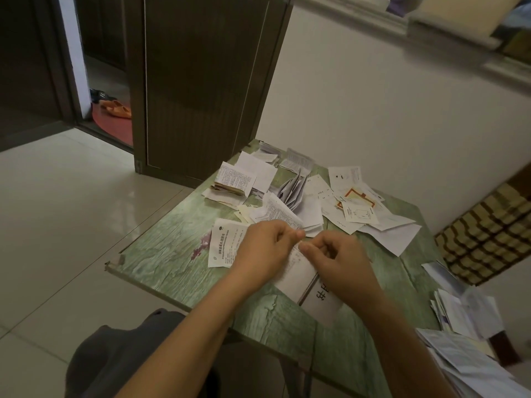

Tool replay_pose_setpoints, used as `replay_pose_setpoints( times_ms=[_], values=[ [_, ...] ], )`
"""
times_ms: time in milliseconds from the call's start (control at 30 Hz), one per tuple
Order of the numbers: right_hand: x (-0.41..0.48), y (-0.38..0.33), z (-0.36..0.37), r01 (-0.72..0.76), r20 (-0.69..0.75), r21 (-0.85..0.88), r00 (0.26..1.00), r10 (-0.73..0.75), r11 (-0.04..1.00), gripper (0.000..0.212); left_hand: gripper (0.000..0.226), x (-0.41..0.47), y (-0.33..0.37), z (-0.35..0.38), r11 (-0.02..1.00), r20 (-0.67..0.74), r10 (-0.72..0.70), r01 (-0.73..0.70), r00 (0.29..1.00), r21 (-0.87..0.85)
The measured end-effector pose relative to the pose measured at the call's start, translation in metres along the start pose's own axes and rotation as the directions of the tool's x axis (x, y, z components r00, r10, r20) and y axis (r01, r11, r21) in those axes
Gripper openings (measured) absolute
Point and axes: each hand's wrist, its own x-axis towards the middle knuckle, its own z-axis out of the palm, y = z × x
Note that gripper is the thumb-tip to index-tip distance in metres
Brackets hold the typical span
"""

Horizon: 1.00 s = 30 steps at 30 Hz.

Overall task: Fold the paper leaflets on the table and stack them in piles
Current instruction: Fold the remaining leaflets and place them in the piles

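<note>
Over the near middle of the green wood-grain table [172, 248], the left hand [264, 251] and right hand [339, 262] each pinch the top edge of a thin white printed paper leaflet [296, 271], which looks light, limp and easily creased, so it is probably best held by its corners.

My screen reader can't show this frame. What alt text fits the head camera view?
Seen from above, a person's left hand and right hand pinch the top edge of a white leaflet over a green table. Loose leaflets lie scattered on the far side, and more papers are piled at the right edge.
</note>
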Motion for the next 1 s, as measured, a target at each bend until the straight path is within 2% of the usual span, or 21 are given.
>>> replay_pose_setpoints(
  times_ms=[67, 233, 367, 433, 467, 500, 533, 600, 633, 700, 733, 800, 867, 900, 933, 967, 1000],
  values=[
    [-0.005, 0.004, -0.004, -0.030, -0.015, 0.032, 0.999, 0.031, 0.999, 0.026, 0.038, 0.002, 0.000, -0.004, 1.000, -0.062, 0.023, -0.023, 0.998, 0.007],
    [-0.023, 0.004, -0.019, -0.099, -0.025, 0.054, 0.995, 0.101, 0.994, 0.022, 0.038, -0.002, 0.004, -0.004, 0.998, -0.117, 0.060, -0.056, 0.991, 0.042],
    [-0.048, 0.005, -0.038, -0.138, -0.265, 0.047, 0.953, 0.146, 0.989, 0.019, 0.038, 0.008, -0.001, -0.031, 0.998, -0.287, 0.002, -0.018, 0.958, -0.056],
    [-0.054, 0.001, -0.036, -0.140, -0.329, 0.139, 0.927, 0.179, 0.980, 0.013, 0.042, 0.012, -0.005, -0.038, 0.990, -0.301, -0.039, -0.004, 0.953, -0.144],
    [-0.054, 0.000, -0.032, -0.151, -0.308, 0.214, 0.927, 0.214, 0.965, 0.009, 0.041, 0.010, -0.006, -0.034, 0.985, -0.293, -0.057, 0.005, 0.954, -0.175],
    [-0.051, -0.002, -0.025, -0.192, -0.238, 0.299, 0.933, 0.268, 0.935, 0.014, 0.040, 0.008, -0.006, -0.030, 0.980, -0.290, -0.082, 0.023, 0.953, -0.200],
    [-0.046, -0.003, -0.018, -0.258, -0.121, 0.397, 0.936, 0.329, 0.881, 0.028, 0.038, 0.004, -0.005, -0.024, 0.974, -0.291, -0.106, 0.041, 0.951, -0.221],
    [-0.036, -0.007, -0.010, -0.407, 0.088, 0.566, 0.895, 0.438, 0.717, 0.048, 0.036, -0.004, -0.005, -0.012, 0.969, -0.286, -0.144, 0.075, 0.947, -0.237],
    [-0.034, -0.009, -0.008, -0.444, 0.136, 0.617, 0.873, 0.469, 0.649, 0.049, 0.035, -0.007, -0.005, -0.010, 0.968, -0.287, -0.155, 0.087, 0.945, -0.235],
    [-0.032, -0.007, -0.007, -0.458, 0.111, 0.615, 0.856, 0.505, 0.641, 0.032, 0.037, -0.011, -0.005, -0.009, 0.972, -0.303, -0.145, 0.079, 0.942, -0.220],
    [-0.033, -0.004, -0.007, -0.460, 0.070, 0.583, 0.849, 0.523, 0.670, 0.023, 0.038, -0.013, -0.006, -0.008, 0.981, -0.309, -0.128, 0.074, 0.942, -0.181],
    [-0.036, 0.008, -0.006, -0.470, 0.004, 0.496, 0.842, 0.539, 0.731, 0.022, 0.034, -0.023, -0.009, -0.004, 0.995, -0.260, -0.094, 0.084, 0.961, -0.049],
    [-0.042, 0.019, -0.002, -0.459, -0.059, 0.358, 0.858, 0.510, 0.814, 0.023, 0.012, -0.037, -0.014, 0.003, 0.978, -0.211, -0.018, 0.061, 0.977, 0.198],
    [-0.047, 0.026, 0.002, -0.457, -0.086, 0.271, 0.865, 0.495, 0.847, 0.022, 0.022, -0.045, -0.016, 0.009, 0.931, -0.188, 0.051, 0.021, 0.981, 0.364],
    [-0.053, 0.034, 0.006, -0.456, -0.108, 0.193, 0.870, 0.481, 0.869, 0.021, 0.039, -0.053, -0.021, 0.018, 0.853, -0.099, 0.115, -0.047, 0.988, 0.520],
    [-0.059, 0.038, 0.012, -0.443, -0.131, 0.113, 0.880, 0.456, 0.889, 0.022, 0.051, -0.059, -0.027, 0.025, 0.774, -0.007, 0.160, -0.121, 0.987, 0.622],
    [-0.066, 0.042, 0.018, -0.419, -0.170, 0.018, 0.894, 0.415, 0.908, 0.022, 0.055, -0.065, -0.036, 0.035, 0.679, 0.059, 0.212, -0.191, 0.975, 0.709]
  ],
)
